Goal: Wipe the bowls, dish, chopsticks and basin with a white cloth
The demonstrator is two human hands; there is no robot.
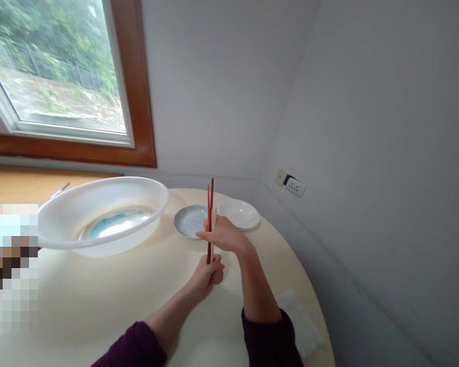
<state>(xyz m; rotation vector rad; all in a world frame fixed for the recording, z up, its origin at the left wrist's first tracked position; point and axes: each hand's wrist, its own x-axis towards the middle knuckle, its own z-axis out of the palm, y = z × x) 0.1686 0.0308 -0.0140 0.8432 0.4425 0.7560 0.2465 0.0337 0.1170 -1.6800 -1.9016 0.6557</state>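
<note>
A small bundle of chopsticks, with red, dark brown and pale wooden ones, stands nearly upright over the table. Its lower part is in the closed fist of my left hand. Higher up, my right hand closes round the same chopsticks, with some fingers hidden behind them. Just behind the hands lies a pale blue-grey patterned plate, partly covered by the chopsticks and my right hand. A white plate rests to its right, beyond my right wrist.
On the left of the round cream table stands a large translucent white basin. A white cloth or paper lies near the right edge, partly behind my sleeve. Walls, a window and a wall socket border the table.
</note>
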